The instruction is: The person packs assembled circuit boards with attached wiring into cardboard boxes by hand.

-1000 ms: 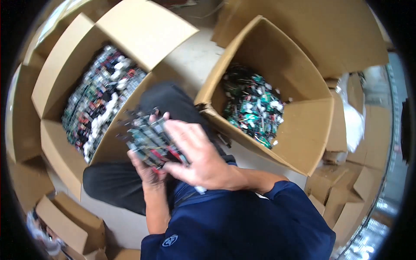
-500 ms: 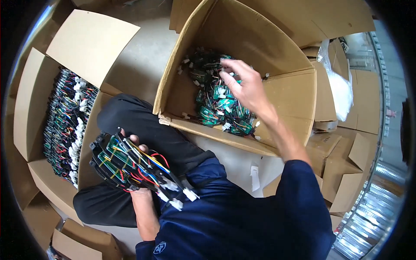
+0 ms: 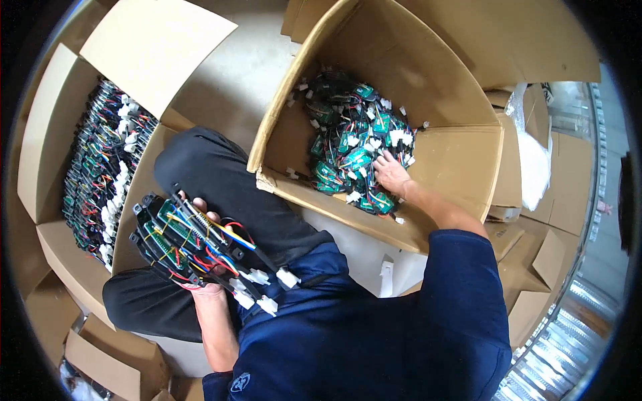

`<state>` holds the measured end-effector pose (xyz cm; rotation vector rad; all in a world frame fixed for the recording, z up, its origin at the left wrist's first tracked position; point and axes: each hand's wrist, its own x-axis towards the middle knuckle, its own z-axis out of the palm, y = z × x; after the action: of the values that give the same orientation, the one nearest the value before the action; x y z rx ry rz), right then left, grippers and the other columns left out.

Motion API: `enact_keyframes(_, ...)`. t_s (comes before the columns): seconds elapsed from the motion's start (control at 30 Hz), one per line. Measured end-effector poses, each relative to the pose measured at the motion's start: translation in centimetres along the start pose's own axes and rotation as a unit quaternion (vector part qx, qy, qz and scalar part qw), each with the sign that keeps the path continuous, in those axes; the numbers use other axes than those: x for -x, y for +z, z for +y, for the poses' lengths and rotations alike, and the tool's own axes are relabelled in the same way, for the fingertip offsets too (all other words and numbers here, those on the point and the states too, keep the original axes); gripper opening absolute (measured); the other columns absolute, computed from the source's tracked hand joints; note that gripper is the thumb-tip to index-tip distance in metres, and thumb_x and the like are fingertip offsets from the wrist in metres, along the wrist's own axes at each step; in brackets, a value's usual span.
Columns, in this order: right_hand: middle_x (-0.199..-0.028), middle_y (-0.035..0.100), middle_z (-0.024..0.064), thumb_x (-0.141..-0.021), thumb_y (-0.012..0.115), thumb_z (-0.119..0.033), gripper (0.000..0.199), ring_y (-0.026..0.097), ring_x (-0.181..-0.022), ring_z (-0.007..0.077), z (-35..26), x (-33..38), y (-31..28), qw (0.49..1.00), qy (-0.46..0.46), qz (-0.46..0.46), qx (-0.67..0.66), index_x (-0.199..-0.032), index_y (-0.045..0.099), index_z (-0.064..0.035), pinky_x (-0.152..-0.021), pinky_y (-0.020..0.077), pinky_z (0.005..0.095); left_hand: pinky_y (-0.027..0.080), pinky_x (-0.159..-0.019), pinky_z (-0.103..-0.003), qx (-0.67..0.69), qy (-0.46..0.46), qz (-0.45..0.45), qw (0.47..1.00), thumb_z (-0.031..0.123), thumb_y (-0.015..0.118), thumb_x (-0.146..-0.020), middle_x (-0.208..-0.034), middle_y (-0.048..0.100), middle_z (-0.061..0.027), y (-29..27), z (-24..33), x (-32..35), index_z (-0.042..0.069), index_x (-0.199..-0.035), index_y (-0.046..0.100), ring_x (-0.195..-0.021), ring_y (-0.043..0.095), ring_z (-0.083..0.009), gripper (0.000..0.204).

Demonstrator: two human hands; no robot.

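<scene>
My left hand (image 3: 210, 291) holds a bundle of green circuit boards (image 3: 175, 235) in black frames above my lap. Red, yellow, blue and white wires run along the bundle, and white plug connectors (image 3: 269, 305) hang from its right end. Inside a deep cardboard box (image 3: 461, 150) lies a loose pile of similar wired circuit boards (image 3: 356, 159). At the pile's right side is my right hand (image 3: 393, 176), its fingers bent and drawn together among wires and white connectors. What its fingertips grip, if anything, is hidden.
To the left, an open cardboard box (image 3: 47, 140) holds tightly packed rows of wired boards (image 3: 107, 177). More cartons (image 3: 528, 267) and clear plastic wrap (image 3: 533, 160) are at the right, beside a roller conveyor (image 3: 568, 327). A paper scrap (image 3: 386, 275) lies on the floor.
My right hand has come down from above the pile, fingers apart, to its near right side among the boards. My left hand still holds the bundle, barely shifted.
</scene>
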<state>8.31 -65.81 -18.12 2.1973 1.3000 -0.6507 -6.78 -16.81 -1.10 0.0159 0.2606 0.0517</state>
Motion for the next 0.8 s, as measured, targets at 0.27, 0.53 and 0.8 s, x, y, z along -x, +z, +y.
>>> enact_keyframes(0.27,-0.081,0.067,0.0045,-0.093,0.076,-0.02,0.021,0.058,-0.071,0.0108,6.5,6.2,-14.6,0.691,0.344,0.325,-0.546,-0.097,0.066,-0.0019,-0.063,0.0477,0.0284,0.046,-0.104,-0.071,0.003,0.01,0.01,1.0,0.051,0.055,-0.1,-0.146,0.051,-0.0254,0.8,-1.0,-2.1,0.015,-0.157,0.04,-0.13,0.054,-0.0479,0.068)
enact_keyframes(0.53,-0.088,0.07,0.0079,-0.089,0.079,-0.011,0.027,0.065,-0.075,0.0145,-10.5,0.8,-42.5,0.703,0.119,0.425,-0.558,-0.109,0.067,0.0017,-0.068,0.0534,0.0287,0.042,-0.11,-0.069,0.061,0.019,-0.045,0.997,0.052,0.053,-0.1,-0.155,0.043,-0.0251,3.1,0.9,-0.1,0.01,-0.152,0.047,-0.137,0.048,-0.0495,0.067)
enact_keyframes(0.8,-0.144,0.053,0.0288,-0.087,0.084,-0.023,0.071,0.054,-0.133,0.0369,-21.6,-5.1,-40.6,0.695,-0.103,0.415,-0.577,-0.14,0.045,0.0058,-0.113,0.0417,0.0436,0.05,-0.107,-0.054,0.062,0.139,0.041,0.987,0.066,0.052,-0.098,-0.137,0.064,-0.0137,-0.2,5.1,5.2,0.009,-0.144,0.055,-0.124,0.063,-0.0315,0.073)
